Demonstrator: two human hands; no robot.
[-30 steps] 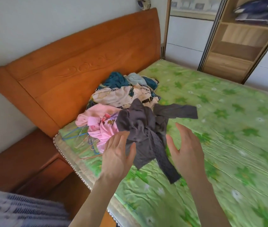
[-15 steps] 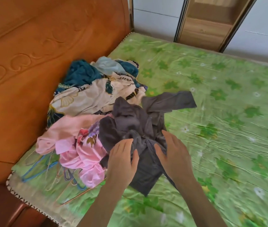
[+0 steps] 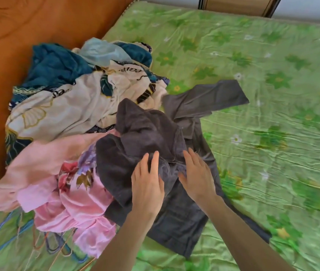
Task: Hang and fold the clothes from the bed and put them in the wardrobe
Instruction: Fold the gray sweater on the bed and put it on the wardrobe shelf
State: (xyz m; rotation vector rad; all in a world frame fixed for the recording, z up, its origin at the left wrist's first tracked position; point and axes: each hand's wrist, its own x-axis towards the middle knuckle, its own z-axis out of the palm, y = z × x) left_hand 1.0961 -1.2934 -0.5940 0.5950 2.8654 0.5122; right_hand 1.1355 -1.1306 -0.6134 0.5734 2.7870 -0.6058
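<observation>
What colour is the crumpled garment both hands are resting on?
Dark grey. The crumpled garment lies under the left hand and right hand, shown clearly in the head view.

orange wooden headboard (image 3: 38, 22) along the left (carved swirls), white wall (image 3: 307, 8) at top right.

Both hands, the left hand (image 3: 147, 187) and right hand (image 3: 198, 178), have come down onto the grey garment (image 3: 145, 133).

We see a bed (image 3: 272, 133) under a shiny green floral cover, daylight glinting off its creases. An orange-brown wooden headboard (image 3: 38, 22) fills ten o'clock; at twelve to one o'clock stands a wardrobe (image 3: 233, 4) with pale panels.
</observation>
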